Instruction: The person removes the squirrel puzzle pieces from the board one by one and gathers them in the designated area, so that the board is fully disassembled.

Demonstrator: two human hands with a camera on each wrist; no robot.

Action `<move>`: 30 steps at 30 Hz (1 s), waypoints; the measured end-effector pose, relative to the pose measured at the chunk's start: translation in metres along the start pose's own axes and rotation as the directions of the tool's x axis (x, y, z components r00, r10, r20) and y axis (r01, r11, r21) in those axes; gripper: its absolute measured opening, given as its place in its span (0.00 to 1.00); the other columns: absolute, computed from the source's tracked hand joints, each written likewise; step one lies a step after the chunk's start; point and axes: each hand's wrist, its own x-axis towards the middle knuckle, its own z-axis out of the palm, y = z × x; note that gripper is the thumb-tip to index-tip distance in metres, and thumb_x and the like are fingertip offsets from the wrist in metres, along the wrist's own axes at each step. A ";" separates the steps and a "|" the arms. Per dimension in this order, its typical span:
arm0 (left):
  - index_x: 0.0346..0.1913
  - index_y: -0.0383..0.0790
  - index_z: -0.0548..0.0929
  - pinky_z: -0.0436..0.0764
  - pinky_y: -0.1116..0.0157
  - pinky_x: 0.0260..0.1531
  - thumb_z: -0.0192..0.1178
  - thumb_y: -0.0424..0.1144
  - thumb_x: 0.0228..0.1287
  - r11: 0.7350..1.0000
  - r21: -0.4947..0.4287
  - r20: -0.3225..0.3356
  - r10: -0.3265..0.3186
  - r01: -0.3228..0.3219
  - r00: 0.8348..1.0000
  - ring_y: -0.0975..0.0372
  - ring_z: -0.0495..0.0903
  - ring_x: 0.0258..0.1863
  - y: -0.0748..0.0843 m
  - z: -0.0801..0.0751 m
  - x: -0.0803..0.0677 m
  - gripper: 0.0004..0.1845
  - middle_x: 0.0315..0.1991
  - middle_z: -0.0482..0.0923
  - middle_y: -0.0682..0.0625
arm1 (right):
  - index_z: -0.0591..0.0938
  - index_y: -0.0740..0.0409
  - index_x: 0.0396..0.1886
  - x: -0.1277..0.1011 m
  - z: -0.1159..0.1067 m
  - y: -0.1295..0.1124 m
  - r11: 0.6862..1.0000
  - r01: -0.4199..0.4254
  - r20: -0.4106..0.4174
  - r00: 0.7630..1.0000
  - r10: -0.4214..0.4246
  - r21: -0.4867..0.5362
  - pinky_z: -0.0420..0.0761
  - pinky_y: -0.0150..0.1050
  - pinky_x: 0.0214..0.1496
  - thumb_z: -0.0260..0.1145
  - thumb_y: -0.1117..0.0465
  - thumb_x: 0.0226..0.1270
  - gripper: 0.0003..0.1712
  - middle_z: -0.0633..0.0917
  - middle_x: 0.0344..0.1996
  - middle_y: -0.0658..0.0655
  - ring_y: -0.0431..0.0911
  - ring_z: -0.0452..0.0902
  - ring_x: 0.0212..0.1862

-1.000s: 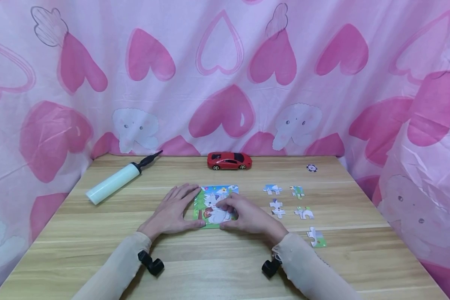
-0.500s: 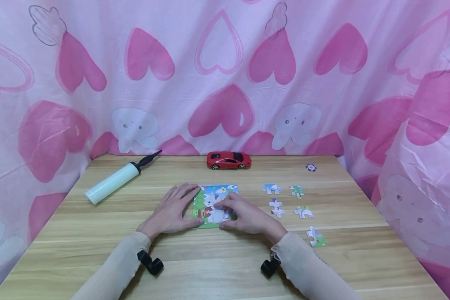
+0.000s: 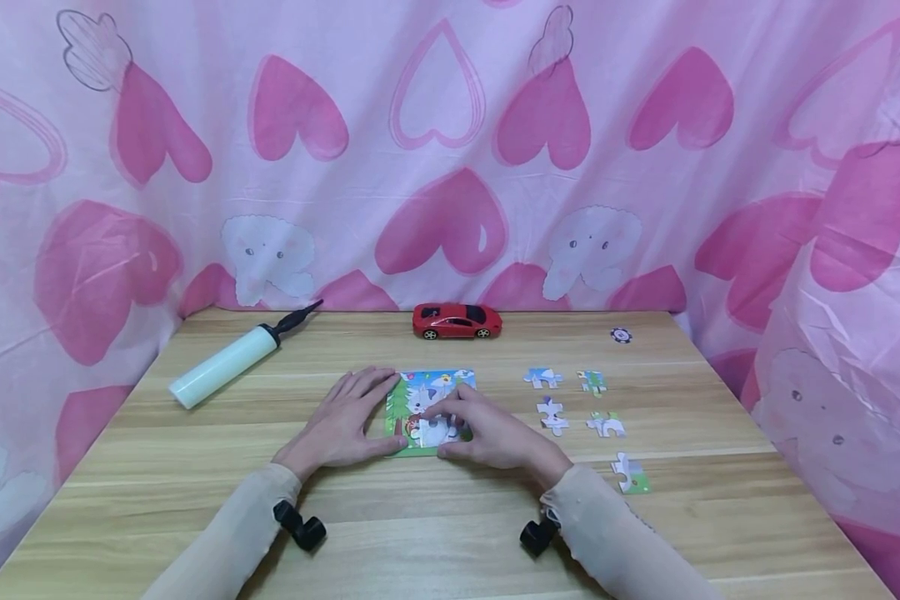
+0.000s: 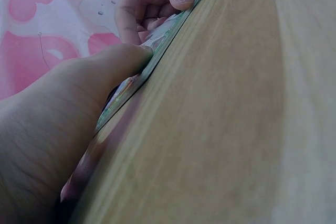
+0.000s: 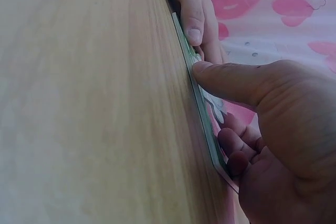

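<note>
A picture puzzle board (image 3: pixel 398 407) with a white cartoon animal lies on the wooden table in the head view. My left hand (image 3: pixel 341 425) rests along its left side, fingers extended and thumb on the lower edge. From the right, my right hand (image 3: pixel 498 429) reaches over the board, other fingers curled under the palm. Its thumb and index finger pinch a whitish puzzle piece (image 3: pixel 437 431) at the board's lower middle. The right wrist view shows this puzzle piece (image 5: pixel 214 107) slightly tilted behind the thumb; the index fingertip is hidden there.
Several loose puzzle pieces (image 3: pixel 552 415) lie right of the board. Behind it stands a red toy car (image 3: pixel 457 321). A hand pump (image 3: pixel 228 365) lies at the left, and a small round token (image 3: pixel 621 335) at the back right. A pink curtain (image 3: pixel 442 225) surrounds the table.
The right index finger has shifted slightly left across the board, and an edge of the whitish piece shows more clearly. The left hand stays in place.
</note>
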 end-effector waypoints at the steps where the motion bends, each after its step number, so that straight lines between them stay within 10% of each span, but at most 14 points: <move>1: 0.89 0.44 0.65 0.45 0.35 0.89 0.64 0.78 0.66 1.000 0.000 0.000 -0.001 0.001 1.000 0.43 0.54 0.89 0.000 0.000 0.000 0.58 0.88 0.61 0.45 | 0.83 0.37 0.76 0.000 0.000 0.000 1.000 0.001 0.000 1.000 -0.001 0.002 0.83 0.42 0.63 0.78 0.50 0.77 0.30 0.76 0.61 0.46 0.42 0.74 0.59; 30: 0.88 0.44 0.65 0.48 0.33 0.88 0.69 0.81 0.59 0.999 -0.034 -0.009 0.012 -0.012 1.000 0.43 0.57 0.88 -0.003 -0.002 0.000 0.63 0.87 0.62 0.45 | 0.83 0.34 0.75 -0.002 -0.005 0.001 0.998 -0.014 -0.059 0.998 0.018 0.059 0.83 0.45 0.63 0.76 0.49 0.79 0.27 0.76 0.59 0.45 0.44 0.74 0.60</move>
